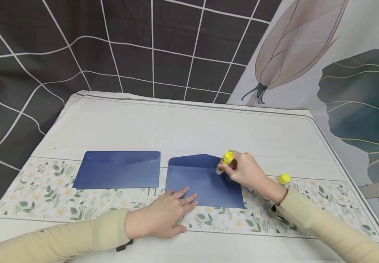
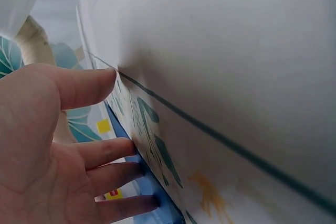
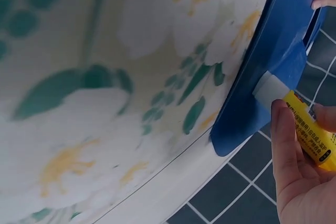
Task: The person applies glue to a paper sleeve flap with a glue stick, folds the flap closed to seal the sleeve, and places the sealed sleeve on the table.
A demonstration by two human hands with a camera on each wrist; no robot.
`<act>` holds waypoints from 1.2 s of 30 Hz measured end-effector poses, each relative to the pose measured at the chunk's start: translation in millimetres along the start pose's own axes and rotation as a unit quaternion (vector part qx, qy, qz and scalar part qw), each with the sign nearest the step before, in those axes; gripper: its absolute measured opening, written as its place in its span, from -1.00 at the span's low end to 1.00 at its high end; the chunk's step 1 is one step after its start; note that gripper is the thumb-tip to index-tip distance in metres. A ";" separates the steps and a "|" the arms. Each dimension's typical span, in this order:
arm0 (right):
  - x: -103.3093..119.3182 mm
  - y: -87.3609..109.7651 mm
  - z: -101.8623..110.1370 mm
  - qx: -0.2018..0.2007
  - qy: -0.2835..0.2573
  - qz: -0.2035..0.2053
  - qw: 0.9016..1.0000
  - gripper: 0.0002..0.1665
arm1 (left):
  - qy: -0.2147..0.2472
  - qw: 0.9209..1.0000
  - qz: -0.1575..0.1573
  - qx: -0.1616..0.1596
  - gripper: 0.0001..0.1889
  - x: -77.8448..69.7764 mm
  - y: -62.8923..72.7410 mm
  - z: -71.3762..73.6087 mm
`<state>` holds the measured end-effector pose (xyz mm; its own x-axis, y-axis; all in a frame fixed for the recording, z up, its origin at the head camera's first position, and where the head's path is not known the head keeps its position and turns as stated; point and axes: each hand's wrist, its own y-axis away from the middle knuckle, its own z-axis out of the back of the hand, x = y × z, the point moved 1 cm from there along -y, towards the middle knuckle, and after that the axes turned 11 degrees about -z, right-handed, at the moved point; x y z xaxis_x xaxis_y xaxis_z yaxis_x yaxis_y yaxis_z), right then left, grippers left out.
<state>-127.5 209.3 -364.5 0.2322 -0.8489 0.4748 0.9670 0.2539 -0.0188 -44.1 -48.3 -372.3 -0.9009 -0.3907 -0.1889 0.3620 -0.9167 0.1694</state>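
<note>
A blue envelope [image 1: 192, 182] lies on the table with its pointed flap [image 1: 196, 160] turned away from the person. My right hand [image 1: 246, 170] pinches a yellow glue stick [image 1: 227, 157] between thumb and fingers, its pale end down at the envelope's right side, by the flap. In the right wrist view the glue stick [image 3: 315, 135] shows printed lettering, and its whitish end meets the blue paper. My left hand [image 1: 166, 213] rests with spread, straight fingers on the envelope's lower left edge. In the left wrist view those fingertips [image 2: 118, 148] touch the blue edge.
More blue envelopes [image 1: 120, 170] lie stacked to the left. A yellow cap [image 1: 284, 178] sits on the cloth right of the right wrist. The tablecloth [image 1: 189, 124] is white with a flowered band. A dark gridded curtain [image 1: 127, 47] hangs behind the table's far edge.
</note>
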 end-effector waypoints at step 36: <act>55.0 -38.0 -37.3 0.042 -0.041 0.092 0.994 -0.81 | 0.039 0.999 0.015 0.008 -0.28 0.3 -0.6 -0.6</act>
<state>-147.6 135.7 -370.5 0.3913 -0.7455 0.5395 0.8963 0.4416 -0.0397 -44.4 -47.9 -373.1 -0.8679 -0.4245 -0.2582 0.3847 -0.9030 0.1915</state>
